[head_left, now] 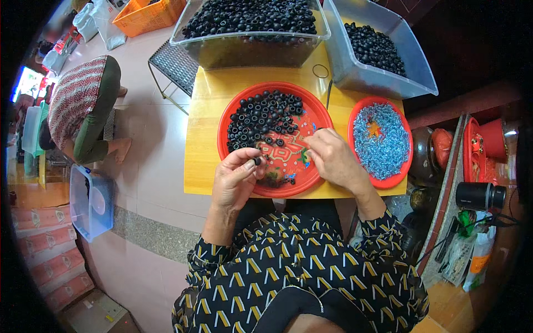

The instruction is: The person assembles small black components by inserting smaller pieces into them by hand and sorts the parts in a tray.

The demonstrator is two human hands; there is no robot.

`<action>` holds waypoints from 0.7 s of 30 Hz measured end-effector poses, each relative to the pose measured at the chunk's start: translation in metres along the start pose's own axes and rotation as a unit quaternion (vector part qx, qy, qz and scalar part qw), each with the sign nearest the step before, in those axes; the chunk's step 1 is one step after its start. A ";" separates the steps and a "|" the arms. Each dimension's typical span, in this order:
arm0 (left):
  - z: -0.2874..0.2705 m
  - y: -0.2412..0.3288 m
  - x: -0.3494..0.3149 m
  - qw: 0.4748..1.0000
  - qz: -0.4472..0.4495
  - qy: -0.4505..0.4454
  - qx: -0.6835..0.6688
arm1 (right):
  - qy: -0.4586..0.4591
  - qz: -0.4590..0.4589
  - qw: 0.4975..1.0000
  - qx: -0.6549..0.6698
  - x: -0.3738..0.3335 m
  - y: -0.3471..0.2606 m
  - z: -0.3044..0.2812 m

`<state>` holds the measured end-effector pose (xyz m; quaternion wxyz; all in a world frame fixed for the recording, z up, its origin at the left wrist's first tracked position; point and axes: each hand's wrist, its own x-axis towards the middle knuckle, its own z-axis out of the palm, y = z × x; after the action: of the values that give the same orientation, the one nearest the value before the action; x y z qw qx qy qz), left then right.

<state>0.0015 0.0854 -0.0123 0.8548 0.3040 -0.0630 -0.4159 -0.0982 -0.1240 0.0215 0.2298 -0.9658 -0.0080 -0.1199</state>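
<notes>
Yellow bench (202, 175) below, pale floor (158, 144) to its left. Left hand (229, 180) has thumb and fingers clamped on a black bead (257, 161) above the red tray (308, 175). Right hand (338, 157) bunches its fingers over the tray's right side; I cannot tell whether they grip anything. Black beads (252, 122) cover the tray's far left; blue beads (383, 150) fill an oval tray (383, 182) to its right.

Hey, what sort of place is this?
Probably a home or small workshop: large plastic tubs of small black parts, red trays on a yellow table, and another person bending over nearby.
</notes>
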 end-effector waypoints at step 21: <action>0.009 -0.011 -0.011 0.998 0.039 -0.051 -0.004 | -0.030 0.095 0.927 0.361 0.001 -0.050 0.009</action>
<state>-0.0161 0.0844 -0.0096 0.8675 0.2761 -0.1167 -0.3971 -0.0985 -0.0751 0.0358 0.5733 -0.8166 0.0343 -0.0578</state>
